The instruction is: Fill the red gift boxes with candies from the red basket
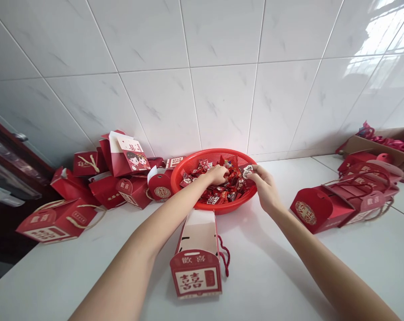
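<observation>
A red plastic basket full of wrapped candies stands against the wall. My left hand reaches down among the candies, its fingers curled together; what lies under the fingertips is hidden. At the basket's right rim, my right hand pinches a candy in a dark wrapper with a white label between thumb and fingers. In front of the basket, between my forearms, an open red and white gift box with Chinese characters rests on the white table, its dark red cord handle hanging to the right.
Several red gift boxes are grouped at the left, some with rope handles. More red boxes stand in a row at the right. Behind them is a cardboard carton with pink shiny material. A tiled wall bounds the table's back.
</observation>
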A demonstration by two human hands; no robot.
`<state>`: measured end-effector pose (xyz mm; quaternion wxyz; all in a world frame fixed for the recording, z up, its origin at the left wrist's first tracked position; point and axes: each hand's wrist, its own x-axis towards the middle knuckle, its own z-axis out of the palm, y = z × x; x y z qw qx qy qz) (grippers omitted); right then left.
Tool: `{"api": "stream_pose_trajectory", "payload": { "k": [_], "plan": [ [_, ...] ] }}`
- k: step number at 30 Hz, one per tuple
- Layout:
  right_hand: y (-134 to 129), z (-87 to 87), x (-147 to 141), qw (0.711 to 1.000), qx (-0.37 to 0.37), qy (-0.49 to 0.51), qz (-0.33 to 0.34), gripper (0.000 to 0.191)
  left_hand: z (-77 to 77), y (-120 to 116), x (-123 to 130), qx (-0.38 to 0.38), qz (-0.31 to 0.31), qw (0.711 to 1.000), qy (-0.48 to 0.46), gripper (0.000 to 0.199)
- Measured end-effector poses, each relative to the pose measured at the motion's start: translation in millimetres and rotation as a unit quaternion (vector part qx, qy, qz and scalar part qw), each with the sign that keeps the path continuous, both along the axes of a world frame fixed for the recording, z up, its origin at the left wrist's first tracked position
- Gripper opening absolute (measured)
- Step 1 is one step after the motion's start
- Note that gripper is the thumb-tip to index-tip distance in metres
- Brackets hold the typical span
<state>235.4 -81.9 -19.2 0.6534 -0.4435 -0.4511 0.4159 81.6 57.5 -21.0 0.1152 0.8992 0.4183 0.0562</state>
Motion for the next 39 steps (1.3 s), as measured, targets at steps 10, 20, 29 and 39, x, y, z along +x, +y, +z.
{"api": "stream_pose_trajectory", "payload": {
  "k": [10, 20, 29, 39],
  "plan": [
    [-1.5, 0.1, -1.2, 1.0, 0.008, -0.011, 0.002, 0.022, 10.2, 6.7, -23.9, -0.107, 0.085, 0.965, -0.223, 0.039],
    [-0.6, -1.9, -0.5, 0.999, 0.02, -0.03, 0.027, 0.028, 22.5, -5.5, -23.4, -0.152, 0.099, 0.919, -0.35, 0.029],
    [-0.1, 12.6, 6.5, 0.999, -0.012, 0.001, 0.052, 0.038, 31.4, -28.0, -68.9, -0.18, 0.11, 0.876, -0.433, 0.023],
    [35.4, 23.0, -46.2, 0.996, -0.043, 0.009, 0.081, 0.035, 15.6, -63.7, -87.2, -0.185, 0.073, 0.844, -0.498, 0.042]
  ]
}}
